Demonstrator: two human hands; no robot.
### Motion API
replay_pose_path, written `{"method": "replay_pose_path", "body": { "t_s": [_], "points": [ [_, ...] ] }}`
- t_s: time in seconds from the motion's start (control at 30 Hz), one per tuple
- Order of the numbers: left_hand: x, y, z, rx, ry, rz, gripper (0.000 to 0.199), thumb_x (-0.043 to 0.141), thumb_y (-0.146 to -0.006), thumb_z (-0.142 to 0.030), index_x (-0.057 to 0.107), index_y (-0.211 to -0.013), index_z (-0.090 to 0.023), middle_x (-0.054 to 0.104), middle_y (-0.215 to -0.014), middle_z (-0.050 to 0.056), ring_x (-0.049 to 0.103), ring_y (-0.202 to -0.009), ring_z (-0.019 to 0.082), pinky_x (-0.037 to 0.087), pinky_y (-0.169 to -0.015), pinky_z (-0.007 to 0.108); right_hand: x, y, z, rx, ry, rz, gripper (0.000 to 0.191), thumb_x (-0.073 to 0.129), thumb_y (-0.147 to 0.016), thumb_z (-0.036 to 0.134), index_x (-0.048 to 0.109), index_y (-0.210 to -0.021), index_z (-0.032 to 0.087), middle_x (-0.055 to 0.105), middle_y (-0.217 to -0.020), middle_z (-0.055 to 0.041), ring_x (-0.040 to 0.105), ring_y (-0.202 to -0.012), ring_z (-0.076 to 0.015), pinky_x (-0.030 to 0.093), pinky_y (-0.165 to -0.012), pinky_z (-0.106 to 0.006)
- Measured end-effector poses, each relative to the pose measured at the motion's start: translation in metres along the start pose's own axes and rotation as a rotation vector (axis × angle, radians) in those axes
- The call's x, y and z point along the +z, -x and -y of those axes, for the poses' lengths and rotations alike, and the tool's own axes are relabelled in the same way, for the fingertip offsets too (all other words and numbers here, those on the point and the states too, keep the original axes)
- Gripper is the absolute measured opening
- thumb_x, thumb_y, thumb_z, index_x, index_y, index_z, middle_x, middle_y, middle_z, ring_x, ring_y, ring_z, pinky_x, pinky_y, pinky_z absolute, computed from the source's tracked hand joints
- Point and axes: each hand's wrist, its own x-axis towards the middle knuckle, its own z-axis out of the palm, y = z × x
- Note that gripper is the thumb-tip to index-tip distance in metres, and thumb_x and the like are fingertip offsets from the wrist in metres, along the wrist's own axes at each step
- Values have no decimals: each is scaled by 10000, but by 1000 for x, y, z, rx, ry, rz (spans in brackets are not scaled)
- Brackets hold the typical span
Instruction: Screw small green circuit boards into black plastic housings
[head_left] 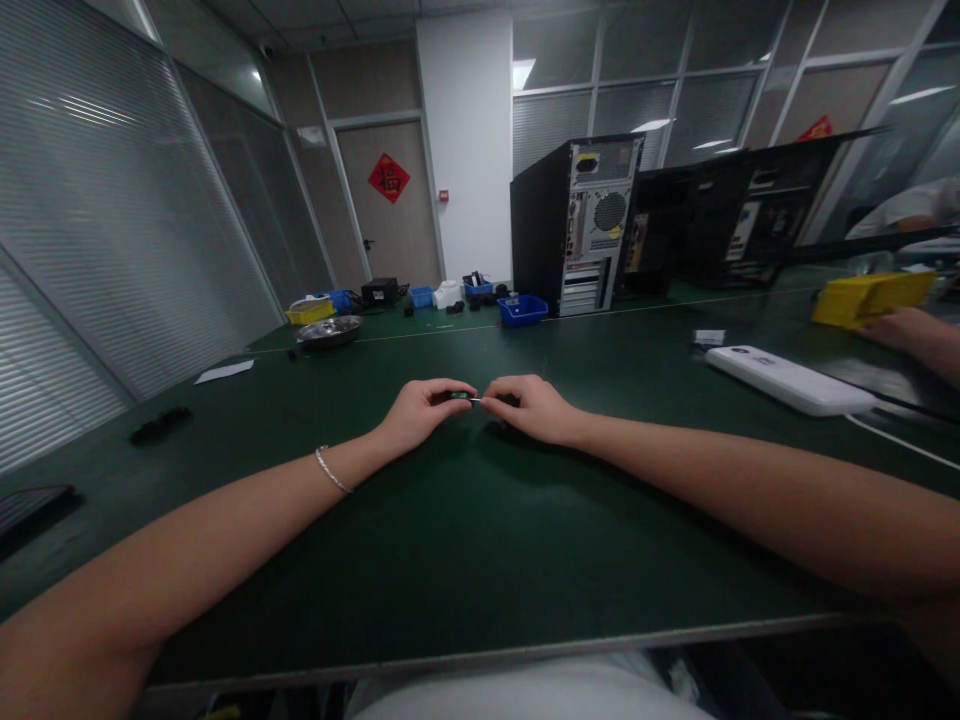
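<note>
My left hand [418, 412], with a silver bracelet [327, 468] at its wrist, is closed in a pinch on a small green piece [459, 396] that looks like a circuit board. Opposite it, my right hand [534, 408] is closed too, thumb and forefinger at a thin pale metallic bit [475, 400] that reaches toward the green piece. Whether the two small parts are joined cannot be made out, as the fingers cover most of them. Both hands are just above the dark green tabletop [450, 530].
At the back stand a computer tower [577, 225], a blue bin [523, 310] and a metal bowl [328, 332]. A white power strip [787, 380] lies on the right. Another person's hand [911, 328] is beside a yellow bin [870, 298]. Dark glasses-like object [160, 425] lies left.
</note>
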Motion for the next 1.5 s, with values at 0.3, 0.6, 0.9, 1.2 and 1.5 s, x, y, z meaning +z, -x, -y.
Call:
{"method": "replay_pose_path", "body": {
  "t_s": [0.3, 0.6, 0.9, 1.2, 1.5],
  "points": [
    [1, -1, -2, -55, 53, -27, 296, 629, -778, -309, 676, -1031, -163, 699, -966, 69, 628, -842, 192, 502, -762, 312, 2, 1, 7, 58, 4, -24, 254, 451, -905, 354, 661, -911, 210, 652, -856, -17, 553, -752, -151, 362, -616, -237],
    [0, 1, -1, -7, -9, -36, 298, 618, -795, -330, 675, -1039, -168, 700, -986, 69, 630, -854, 195, 490, -762, 298, 3, 2, 11, 58, 40, -46, 251, 454, -903, 338, 662, -901, 198, 660, -858, -19, 556, -742, -146, 352, -598, -230],
    [-1, 1, -1, -56, 30, 60, 340, 618, -787, -348, 667, -1053, -143, 698, -881, 71, 619, -718, 172, 496, -689, 287, 0, 0, 8, 10, 72, 11, 243, 457, -905, 341, 660, -943, 213, 675, -897, -20, 589, -786, -158, 375, -634, -234],
    [2, 1, 2, -53, -78, 13, 336, 618, -780, -384, 680, -1037, -178, 712, -886, 58, 639, -751, 191, 500, -713, 300, 1, 2, 16, 35, 264, -6, 245, 457, -904, 338, 661, -963, 216, 674, -903, -47, 590, -785, -178, 363, -619, -253],
    [3, 1, 1, -72, -47, 22, 351, 620, -784, -376, 671, -1055, -158, 711, -863, 63, 634, -726, 185, 494, -698, 293, -2, 0, 13, 21, 225, 33, 249, 440, -911, 344, 651, -964, 223, 676, -890, -33, 590, -767, -171, 346, -582, -242]
  ]
}}
